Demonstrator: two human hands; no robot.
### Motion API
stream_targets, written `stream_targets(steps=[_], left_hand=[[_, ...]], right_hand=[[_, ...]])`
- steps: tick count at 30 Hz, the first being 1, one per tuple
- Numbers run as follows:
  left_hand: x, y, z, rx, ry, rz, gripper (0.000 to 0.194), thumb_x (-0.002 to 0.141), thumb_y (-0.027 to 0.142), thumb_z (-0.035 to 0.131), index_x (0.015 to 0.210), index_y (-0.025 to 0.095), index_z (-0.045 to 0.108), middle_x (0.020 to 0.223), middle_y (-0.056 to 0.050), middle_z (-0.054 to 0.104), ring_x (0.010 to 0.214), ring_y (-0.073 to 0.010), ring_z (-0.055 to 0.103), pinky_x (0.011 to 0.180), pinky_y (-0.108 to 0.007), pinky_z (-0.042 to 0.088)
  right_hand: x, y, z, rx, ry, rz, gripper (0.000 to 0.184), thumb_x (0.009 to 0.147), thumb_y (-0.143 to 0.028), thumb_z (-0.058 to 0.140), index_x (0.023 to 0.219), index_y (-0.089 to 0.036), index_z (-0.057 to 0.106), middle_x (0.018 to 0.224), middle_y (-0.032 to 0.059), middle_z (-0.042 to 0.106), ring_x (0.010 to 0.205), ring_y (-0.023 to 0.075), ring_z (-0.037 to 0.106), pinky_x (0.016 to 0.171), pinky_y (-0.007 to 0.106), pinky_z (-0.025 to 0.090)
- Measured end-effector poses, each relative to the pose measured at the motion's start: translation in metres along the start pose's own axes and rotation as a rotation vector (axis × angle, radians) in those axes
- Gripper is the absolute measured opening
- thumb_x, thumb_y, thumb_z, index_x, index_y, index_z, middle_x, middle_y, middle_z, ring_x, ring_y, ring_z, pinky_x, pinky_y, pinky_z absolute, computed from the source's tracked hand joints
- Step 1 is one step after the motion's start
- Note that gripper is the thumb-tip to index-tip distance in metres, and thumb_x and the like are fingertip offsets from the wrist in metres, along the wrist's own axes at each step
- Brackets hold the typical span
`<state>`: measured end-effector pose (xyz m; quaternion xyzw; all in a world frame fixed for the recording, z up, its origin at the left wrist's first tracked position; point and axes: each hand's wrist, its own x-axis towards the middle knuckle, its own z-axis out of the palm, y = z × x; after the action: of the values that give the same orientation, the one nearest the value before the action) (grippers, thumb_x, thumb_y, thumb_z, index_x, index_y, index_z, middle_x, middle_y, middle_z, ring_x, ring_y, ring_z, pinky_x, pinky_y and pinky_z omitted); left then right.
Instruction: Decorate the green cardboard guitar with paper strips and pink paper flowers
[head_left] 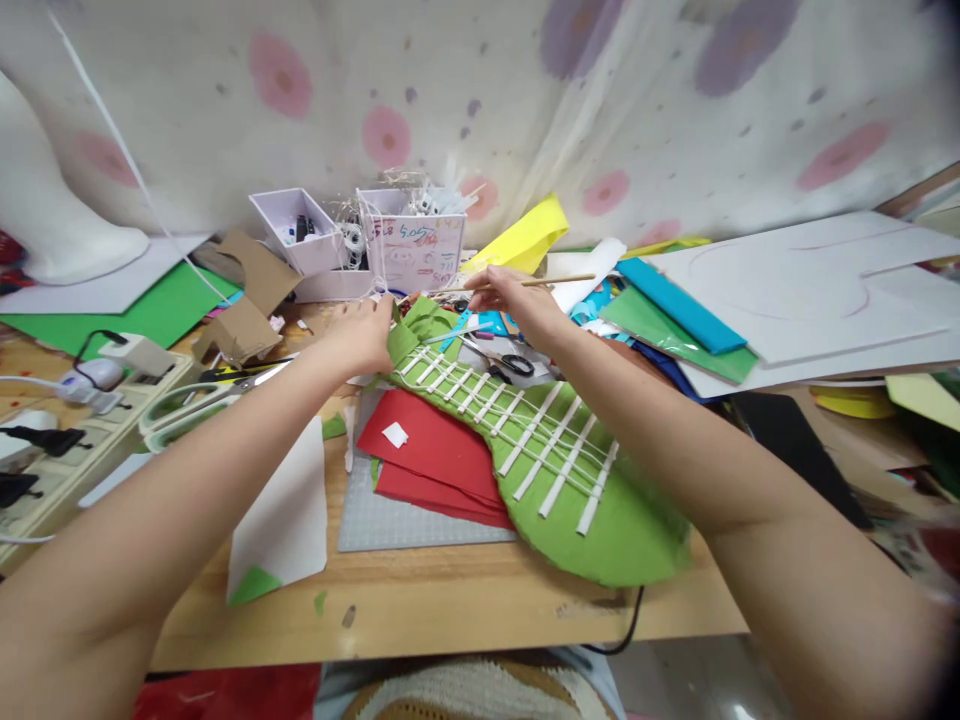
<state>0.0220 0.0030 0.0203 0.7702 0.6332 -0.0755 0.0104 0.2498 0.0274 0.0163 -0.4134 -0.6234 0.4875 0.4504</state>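
A guitar-shaped craft (577, 440) covered in green paper lies slantwise across the desk, its wide body near the front edge. White strips cross it, and thin white strings run along it. My left hand (364, 335) grips the green head end at the far left, with its fingertips partly hidden. Above the neck, my right hand (517, 300) pinches a thin wooden stick (559, 281), which points out to the right. Beneath the craft are red sheets (431, 450) and a grey cutting mat (367, 515). Black-handled scissors (517, 364) lie just behind the neck.
Lilac boxes (416, 250) with small parts stand at the back. A power strip (67, 460) with plugs and pale green-handled scissors (176, 410) are on the left. White boards (810, 285) and a blue roll (679, 305) lie at right. A white card (289, 500) rests front left.
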Motion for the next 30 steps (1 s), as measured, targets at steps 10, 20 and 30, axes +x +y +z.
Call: stream_targets(steps=[10, 20, 30], left_hand=[[0.007, 0.014, -0.008, -0.059, -0.197, -0.08, 0.135, 0.06, 0.033, 0.081, 0.154, 0.011, -0.013, 0.138, -0.028, 0.055, 0.122, -0.0363, 0.058, 0.096, -0.039, 0.045], [0.006, -0.001, 0.001, -0.089, -0.103, -0.009, 0.122, 0.067, 0.031, 0.073, 0.155, 0.013, -0.009, 0.137, -0.02, 0.058, 0.125, -0.0341, 0.056, 0.099, -0.038, 0.042], [0.007, 0.007, 0.012, 0.005, -0.047, -0.089, 0.116, 0.069, 0.036, 0.067, 0.155, 0.008, -0.006, 0.13, -0.023, 0.061, 0.12, -0.0355, 0.058, 0.108, -0.046, 0.027]], right_hand=[[-0.029, 0.018, 0.01, 0.056, -0.17, 0.058, 0.026, 0.075, -0.038, 0.074, 0.081, -0.018, 0.059, 0.07, 0.0012, 0.067, 0.066, 0.0112, 0.059, 0.066, 0.026, 0.047], [-0.01, 0.039, 0.038, -0.096, -0.194, -0.051, 0.036, 0.088, -0.047, 0.056, 0.071, -0.016, 0.066, 0.076, 0.0044, 0.066, 0.085, 0.0153, 0.061, 0.086, 0.03, 0.045], [-0.01, 0.044, 0.042, -0.112, -0.183, -0.06, 0.035, 0.091, -0.04, 0.051, 0.069, -0.016, 0.064, 0.081, 0.0047, 0.065, 0.091, 0.0163, 0.06, 0.093, 0.032, 0.044]])
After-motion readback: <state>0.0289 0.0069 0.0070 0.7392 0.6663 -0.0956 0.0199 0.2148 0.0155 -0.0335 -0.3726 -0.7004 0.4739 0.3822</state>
